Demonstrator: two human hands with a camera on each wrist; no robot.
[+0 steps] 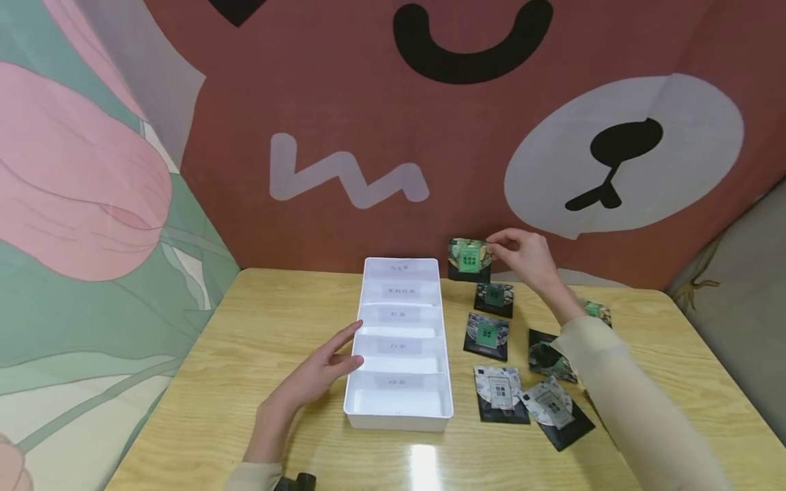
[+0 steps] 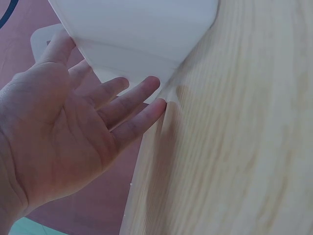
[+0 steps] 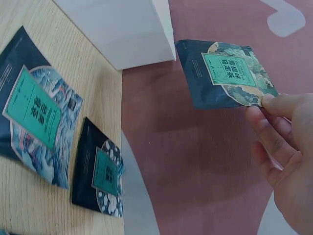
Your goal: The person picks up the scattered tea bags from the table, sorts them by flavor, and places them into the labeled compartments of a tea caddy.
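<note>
Green-and-black, the sachet (image 3: 217, 78) is pinched at its edge by the right hand (image 1: 528, 260), leaving its front mostly uncovered, while the spread left hand (image 1: 314, 374) touches the white box (image 1: 398, 423) beside it, seemingly for steadiness.

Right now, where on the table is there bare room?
Bare wood shows between the left hand and the left edge of the table, in front of the white box, and between the right sleeve and right edge. Crowded: between box and sleeve, where packets lie; the right hand pinches another packet.
</note>
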